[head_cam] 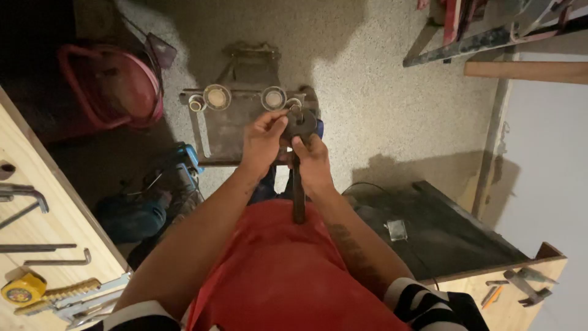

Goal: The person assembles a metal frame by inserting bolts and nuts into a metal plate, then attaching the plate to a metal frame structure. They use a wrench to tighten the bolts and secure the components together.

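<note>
Seen from the head camera, my right hand (313,160) grips a dark metal tool (298,195) with a long shaft and a round head, held upright over my red-clad lap. My left hand (262,140) pinches the round head (302,124) of that tool from the left, fingertips at its top edge. Just beyond the hands, a small dark stool or stand (229,125) on the floor carries round bearing-like metal parts (217,97), another of them (273,97) nearer my fingers.
A wooden bench (37,236) at left holds hex keys, a yellow tape measure (23,288) and a hand saw. A red bucket (113,86) and a blue power tool (177,162) sit on the speckled floor. A dark-topped wooden box (441,236) stands right.
</note>
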